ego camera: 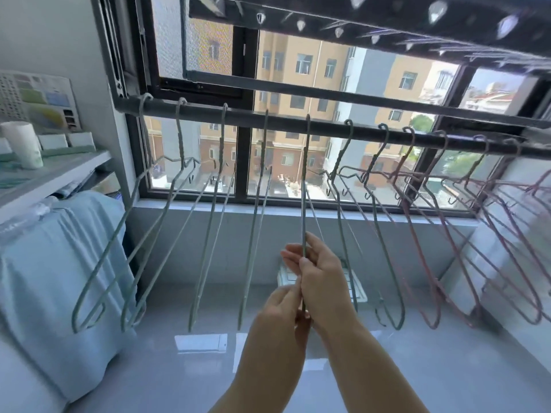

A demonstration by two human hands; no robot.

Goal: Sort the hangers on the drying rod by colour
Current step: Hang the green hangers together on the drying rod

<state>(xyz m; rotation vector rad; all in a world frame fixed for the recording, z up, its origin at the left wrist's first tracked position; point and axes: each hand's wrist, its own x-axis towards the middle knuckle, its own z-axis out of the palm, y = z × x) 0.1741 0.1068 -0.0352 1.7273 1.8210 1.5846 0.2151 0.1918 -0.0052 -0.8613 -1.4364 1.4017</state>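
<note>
drying rod [283, 119]: dark bar across the window [298, 70], running from far left down to the right, hooks strung along it.
green hangers [167, 234]: hung along the left and middle of the rod, spaced apart, long wire bodies pointing down toward the floor [179, 368].
pink hangers [432, 248]: bunched at the right end of the rod, overlapping one another, just beside the last green one.
held hanger [304, 204]: green, hooked on the rod near its middle, seen edge-on, lower end between both hands.
right hand [322, 278]: the higher one, fingers [293, 257] curled round the wire of the held hanger, grasping it.
left hand [280, 311]: just below and touching the right, fingers [290, 293] pinching the same wire near its bottom.
shelf [59, 171]: far left, carrying a white cup [22, 144] standing upright and low white trays [53, 141] behind it; contents of cup and trays not visible.
perforated panel [18, 93]: white, leaning at the wall above the shelf, coloured labels beside it.
blue cloth [59, 263]: draped over a bulky shape below the shelf, near left.
overhead rack [357, 25]: dark frame at the top, small clips hanging from it.
</note>
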